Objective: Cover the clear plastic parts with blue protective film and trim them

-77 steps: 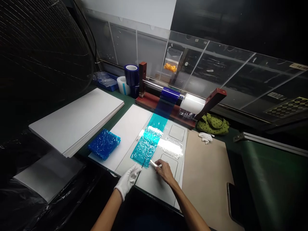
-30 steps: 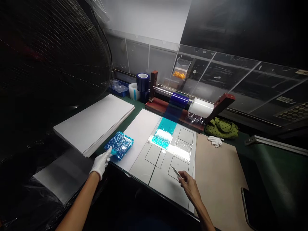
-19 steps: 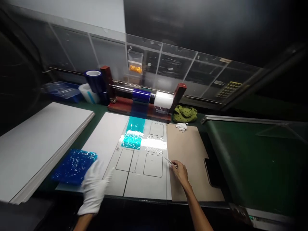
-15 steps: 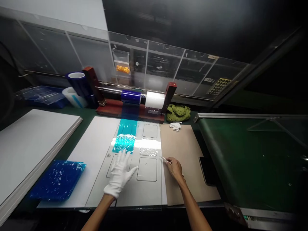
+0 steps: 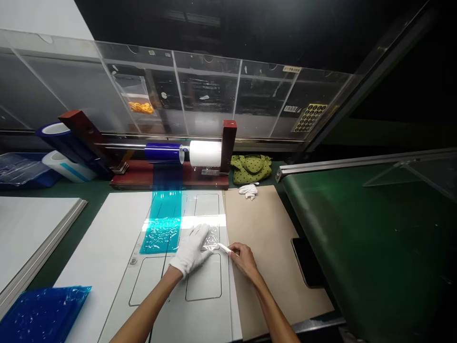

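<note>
My left hand (image 5: 192,248), in a white glove, lies flat with fingers stretched on a crinkled clear film piece (image 5: 213,236) on the white template board (image 5: 200,305). My bare right hand (image 5: 242,257) is closed on a thin white knife (image 5: 224,247) whose tip touches the film's right edge. Just left lies a teal-blue film strip (image 5: 161,224) running back to a blue roll (image 5: 163,153) on a red wooden holder (image 5: 167,174). A white roll (image 5: 204,153) sits on the same bar.
A brown sheet (image 5: 271,243) lies right of the board with a dark phone (image 5: 306,261) on it. A stack of cut blue film pieces (image 5: 39,317) lies at the bottom left, white boards (image 5: 28,233) beyond. A green pouch (image 5: 251,168) and a green conveyor (image 5: 371,238) are at the right.
My left hand left the blue stack at the left and came across onto the clear film. My right hand with the knife moved in to the film's edge. The view swung right.
</note>
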Motion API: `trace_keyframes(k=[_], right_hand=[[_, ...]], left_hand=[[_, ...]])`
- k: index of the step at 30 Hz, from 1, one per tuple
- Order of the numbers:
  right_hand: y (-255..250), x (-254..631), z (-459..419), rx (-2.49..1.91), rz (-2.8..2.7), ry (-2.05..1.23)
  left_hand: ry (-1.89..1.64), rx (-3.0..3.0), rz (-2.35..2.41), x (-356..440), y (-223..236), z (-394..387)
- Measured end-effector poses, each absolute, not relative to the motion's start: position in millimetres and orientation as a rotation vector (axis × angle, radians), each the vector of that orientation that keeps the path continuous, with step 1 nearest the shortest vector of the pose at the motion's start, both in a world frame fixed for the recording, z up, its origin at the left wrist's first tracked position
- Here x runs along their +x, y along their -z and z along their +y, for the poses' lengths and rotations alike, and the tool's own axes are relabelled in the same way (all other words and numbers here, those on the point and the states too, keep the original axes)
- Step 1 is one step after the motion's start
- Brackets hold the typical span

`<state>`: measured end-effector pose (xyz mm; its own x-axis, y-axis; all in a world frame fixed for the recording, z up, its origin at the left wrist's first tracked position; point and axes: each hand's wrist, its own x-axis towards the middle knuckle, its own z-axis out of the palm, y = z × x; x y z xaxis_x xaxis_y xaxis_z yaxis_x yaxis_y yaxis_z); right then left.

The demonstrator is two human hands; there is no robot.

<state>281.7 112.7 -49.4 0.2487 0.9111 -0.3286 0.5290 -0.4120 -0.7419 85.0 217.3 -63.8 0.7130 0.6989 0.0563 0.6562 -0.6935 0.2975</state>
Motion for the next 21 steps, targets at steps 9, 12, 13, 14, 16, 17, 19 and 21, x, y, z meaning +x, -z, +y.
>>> trace_keyframes(k=[9,12,13,14,16,17,19,21], right_hand=[[47,311,79,-2.202,-1.148,-0.812],[38,313,54,-2.25,-1.124,-0.735],[34,312,46,-2.253,-1.128,-0.723],[30,310,38,-2.253,-1.137,-0.714],[20,304,25,-2.248,-1.16,-0.702],[14,301,18,-2.241,-1.174,-0.699],[0,295,7,-2.207,-1.193,-0.704],[-18,291,-4,-2.155,-1.189,-0.725]], left_hand=[[-0.385,2.852,0.903,68,62,183],[-0.447,2.906,0.859,48,59,134],[-0.466,2.927,0.845,42,59,116],[-0.479,2.951,0.835,35,60,99],[-0.504,2.987,0.828,21,66,68],[-0.52,2.997,0.813,15,70,55],[-0.544,2.994,0.732,4,81,34],[-0.559,2.955,0.645,-3,91,20]])
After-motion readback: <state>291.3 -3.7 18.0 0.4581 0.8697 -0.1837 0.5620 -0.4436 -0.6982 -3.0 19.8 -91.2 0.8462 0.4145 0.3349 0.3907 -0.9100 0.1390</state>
